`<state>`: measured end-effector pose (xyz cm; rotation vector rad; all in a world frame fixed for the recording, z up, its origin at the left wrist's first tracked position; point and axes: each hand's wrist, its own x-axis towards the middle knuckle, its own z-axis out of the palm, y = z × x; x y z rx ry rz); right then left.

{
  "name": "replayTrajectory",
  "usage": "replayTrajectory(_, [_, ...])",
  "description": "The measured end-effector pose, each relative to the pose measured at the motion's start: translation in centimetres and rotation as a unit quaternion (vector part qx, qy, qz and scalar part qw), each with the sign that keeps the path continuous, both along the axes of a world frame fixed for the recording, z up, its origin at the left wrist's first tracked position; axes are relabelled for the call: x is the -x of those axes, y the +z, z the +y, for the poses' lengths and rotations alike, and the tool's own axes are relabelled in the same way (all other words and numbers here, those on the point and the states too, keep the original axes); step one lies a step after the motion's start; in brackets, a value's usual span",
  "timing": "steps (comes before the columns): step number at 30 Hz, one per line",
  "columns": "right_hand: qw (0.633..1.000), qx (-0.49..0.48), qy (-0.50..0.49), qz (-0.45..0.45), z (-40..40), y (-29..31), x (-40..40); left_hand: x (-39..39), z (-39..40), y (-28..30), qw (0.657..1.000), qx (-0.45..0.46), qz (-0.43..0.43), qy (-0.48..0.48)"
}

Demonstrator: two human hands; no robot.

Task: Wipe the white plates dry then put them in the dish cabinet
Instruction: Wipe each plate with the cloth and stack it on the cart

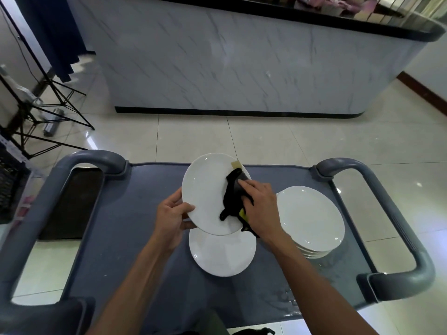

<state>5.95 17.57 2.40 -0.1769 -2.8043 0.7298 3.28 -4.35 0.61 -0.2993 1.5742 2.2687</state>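
Note:
A white plate [205, 189] is held tilted above the grey cart top [135, 228]. My left hand [171, 216] grips its lower left rim, thumb on the face. My right hand [258, 206] presses a black cloth [233, 197] against the plate's right side, fingers curled round the cloth. A yellow patch and a tan tag show at the cloth's edges. Below the held plate lies a single white plate [222, 255] flat on the cart. A stack of several white plates [312, 221] stands to the right of my right hand.
The cart has grey handles at the left [79, 160] and right [416, 262]. Water drops lie on the cart's near right. A marble-look counter [242, 64] stands across the tiled floor. A black tripod stand [48, 105] is at the far left.

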Motion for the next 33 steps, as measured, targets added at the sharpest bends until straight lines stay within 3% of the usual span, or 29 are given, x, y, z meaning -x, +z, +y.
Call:
replayTrajectory(6, [0.999,-0.017,-0.002,0.028,-0.7,2.1,3.0,-0.5,0.3,0.3,0.999,0.000,0.006,-0.052])
replayTrajectory(18, [0.982,-0.027,0.169,0.079,-4.5,0.8,0.7,-0.8,0.4,0.1,0.997,-0.003,0.029,-0.073])
replayTrajectory(26, [0.983,-0.012,0.164,0.079,-3.5,-1.0,-3.3,-0.7,0.0,0.0,0.996,-0.004,0.037,-0.076])
replayTrajectory(33, [0.990,0.030,0.088,0.106,-3.6,1.5,0.0,-1.5,1.1,0.7,0.989,0.002,0.048,-0.138])
